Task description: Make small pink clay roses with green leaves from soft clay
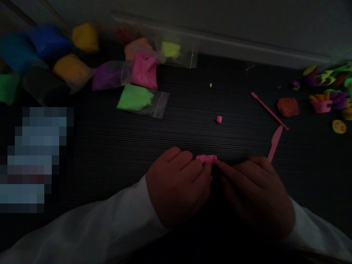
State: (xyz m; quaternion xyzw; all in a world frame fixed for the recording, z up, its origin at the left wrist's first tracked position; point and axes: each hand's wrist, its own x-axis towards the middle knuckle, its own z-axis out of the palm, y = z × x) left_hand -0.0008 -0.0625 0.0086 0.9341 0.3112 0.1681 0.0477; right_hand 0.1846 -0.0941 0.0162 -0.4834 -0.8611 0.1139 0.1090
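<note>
Shaping of the pink strip (206, 158) (clay, prob.) is judged to be the step in hand. Clock dirs taken from the strip, 12 = far side. Strip is set between the hands, over the dark counter (165, 135).

L grip: left hand (180, 187) at 7–8 o'clock, fingers curled, strip apparently pinched at its near edge. R grip: right hand (255, 198) at 4 o'clock, index tip put to the strip's R end; pinch vs. plain touch can't be told.

Recs: strip should be held lightly on L so it isn't squashed; R end should be pressed in small, even dabs, w/ ends supported to avoid tearing. Lumpy top edge could be smoothed w/ a flat fingertip. If trimming is needed, pink knife (275, 145) is within reach at approx. 3 o'clock; pink crumb (219, 119) at 1 could be used as filler.

Vis. limits: frame v. dark. Strip underside + L pads hidden, so strip-to-counter contact can't be confirmed. Knife handle end is covered by R hand. Small figures (321, 104) at 2 are blurred, partly cut off by frame edge. Pixelated block (33, 157) at 9: content unreadable.
</note>
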